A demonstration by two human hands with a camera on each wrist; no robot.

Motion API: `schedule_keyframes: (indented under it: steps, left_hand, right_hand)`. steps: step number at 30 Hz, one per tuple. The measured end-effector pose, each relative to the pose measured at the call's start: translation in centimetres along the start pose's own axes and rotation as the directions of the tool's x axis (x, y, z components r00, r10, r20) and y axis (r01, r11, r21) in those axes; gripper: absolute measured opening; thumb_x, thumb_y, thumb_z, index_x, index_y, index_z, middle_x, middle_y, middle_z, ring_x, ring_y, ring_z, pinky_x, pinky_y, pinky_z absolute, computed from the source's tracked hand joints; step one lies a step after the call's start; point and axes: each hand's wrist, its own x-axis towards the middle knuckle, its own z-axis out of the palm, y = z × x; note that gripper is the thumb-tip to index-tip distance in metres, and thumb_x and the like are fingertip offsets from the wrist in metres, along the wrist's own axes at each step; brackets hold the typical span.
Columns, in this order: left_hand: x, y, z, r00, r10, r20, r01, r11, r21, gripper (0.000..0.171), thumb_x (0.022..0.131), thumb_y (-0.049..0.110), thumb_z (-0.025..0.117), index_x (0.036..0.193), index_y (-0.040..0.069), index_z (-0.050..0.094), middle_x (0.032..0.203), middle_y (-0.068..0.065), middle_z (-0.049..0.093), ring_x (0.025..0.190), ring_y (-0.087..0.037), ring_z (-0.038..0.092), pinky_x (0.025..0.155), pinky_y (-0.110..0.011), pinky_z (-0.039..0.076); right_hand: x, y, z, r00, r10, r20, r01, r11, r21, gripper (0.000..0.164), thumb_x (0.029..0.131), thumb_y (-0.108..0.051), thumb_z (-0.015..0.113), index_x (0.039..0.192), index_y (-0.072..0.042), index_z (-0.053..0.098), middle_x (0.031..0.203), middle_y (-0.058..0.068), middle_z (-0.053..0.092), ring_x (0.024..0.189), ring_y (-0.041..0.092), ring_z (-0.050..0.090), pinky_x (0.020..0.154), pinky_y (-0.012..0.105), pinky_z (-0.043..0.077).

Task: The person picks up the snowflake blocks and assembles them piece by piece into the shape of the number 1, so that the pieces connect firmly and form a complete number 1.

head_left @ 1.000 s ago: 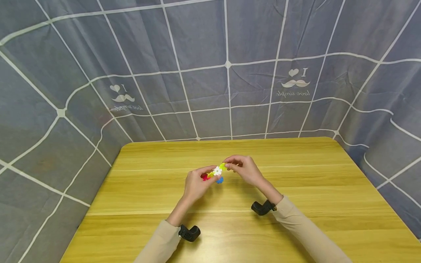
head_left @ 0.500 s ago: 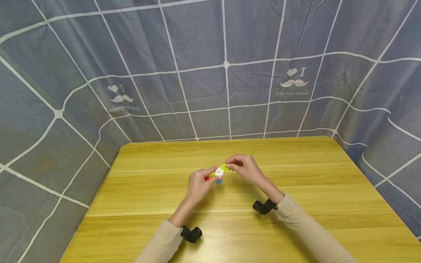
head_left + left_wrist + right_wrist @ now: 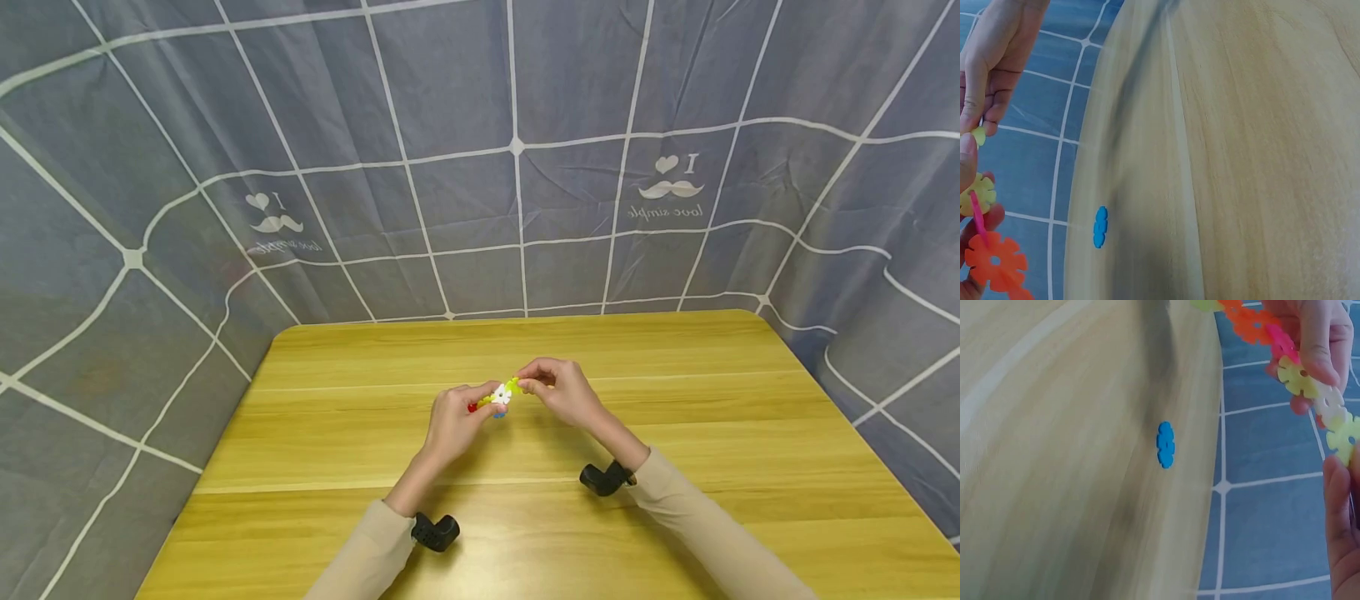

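A chain of interlocked plastic snowflake discs hangs between my two hands. My left hand (image 3: 452, 423) pinches the chain at the white snowflake disc (image 3: 1332, 406). My right hand (image 3: 566, 392) pinches the yellow snowflake disc (image 3: 513, 386) at the far end, which touches the white one. On the other side of the white disc, the right wrist view shows another yellow disc (image 3: 1294, 376), a pink disc (image 3: 1282, 344), orange discs (image 3: 1254, 325) and a yellow-green disc (image 3: 1205, 304). Fingertips hide parts of the white and end yellow discs.
A loose blue snowflake disc (image 3: 1165, 445) lies on the wooden table (image 3: 360, 358), below the chain. Behind the table hangs a grey curtain (image 3: 450, 208) with white grid lines. Both wrists carry black camera mounts (image 3: 603, 479).
Both hands have shifted slightly to the right. The white disc has turned in my fingers and shows a different face angle. Less of the blue disc shows beneath the hands.
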Motion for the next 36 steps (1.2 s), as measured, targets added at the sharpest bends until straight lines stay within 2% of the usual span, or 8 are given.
schedule_keyframes:
  steps: [5,8,19,25,29,36]
  left_hand:
    - [0.01,0.10,-0.08,0.999,-0.018,0.032,0.018,1.000,0.014,0.037,0.075,0.023,0.078,0.109,0.007,0.074,0.053,0.008,0.038,0.050,0.000,0.023,0.046,-0.016,0.021]
    - [-0.02,0.22,-0.11,0.999,-0.025,0.041,0.025,1.000,0.016,0.038,0.076,0.024,0.077,0.109,0.007,0.074,0.054,0.010,0.034,0.050,0.000,0.022,0.046,-0.016,0.021]
    - [-0.12,0.39,-0.07,1.000,0.000,0.021,-0.001,0.999,0.042,0.039,0.075,0.025,0.077,0.109,0.008,0.074,0.054,0.010,0.030,0.049,0.000,0.021,0.048,-0.016,0.021]
    - [-0.03,0.43,-0.08,1.000,0.004,0.028,-0.006,0.999,0.051,0.039,0.076,0.025,0.077,0.110,0.008,0.074,0.054,0.010,0.028,0.049,0.000,0.020,0.048,-0.016,0.020]
    - [0.25,0.70,-0.25,0.999,-0.009,0.033,0.007,0.999,0.045,0.038,0.077,0.025,0.076,0.111,0.008,0.073,0.053,0.009,0.032,0.048,-0.001,0.022,0.046,-0.016,0.021]
    - [0.75,0.92,-0.65,0.996,-0.080,0.044,0.081,0.997,-0.010,0.038,0.079,0.024,0.078,0.113,0.009,0.072,0.055,0.003,0.047,0.050,-0.004,0.029,0.045,-0.016,0.022]
  right_hand:
    - [0.14,-0.07,-0.51,0.998,-0.003,0.069,0.004,1.000,-0.019,0.006,0.086,-0.004,0.068,0.090,0.000,0.072,0.088,0.013,0.072,0.074,0.013,0.068,0.064,0.019,0.054]
    - [0.21,-0.26,-0.75,0.996,-0.008,0.091,0.010,1.000,-0.029,0.005,0.086,-0.003,0.069,0.090,-0.001,0.072,0.086,0.011,0.072,0.072,0.008,0.065,0.064,0.020,0.054]
    - [-0.15,-0.31,-0.40,0.999,-0.022,0.045,0.023,1.000,-0.017,0.006,0.086,-0.003,0.069,0.088,0.001,0.072,0.088,0.014,0.072,0.071,0.018,0.067,0.060,0.019,0.052]
    - [-0.40,-0.07,-0.09,0.999,-0.033,0.037,0.033,0.999,-0.006,0.005,0.086,-0.004,0.069,0.088,0.000,0.072,0.087,0.013,0.072,0.072,0.013,0.066,0.062,0.019,0.053]
    - [-0.23,-0.14,-0.37,0.999,-0.019,0.031,0.020,1.000,-0.006,0.006,0.086,-0.004,0.069,0.089,0.000,0.072,0.087,0.012,0.072,0.073,0.009,0.067,0.065,0.020,0.055]
    - [0.26,0.00,-0.81,0.998,0.046,0.037,-0.048,0.997,0.053,0.014,0.088,-0.009,0.068,0.098,0.001,0.072,0.093,0.015,0.073,0.078,0.010,0.070,0.069,0.020,0.056]
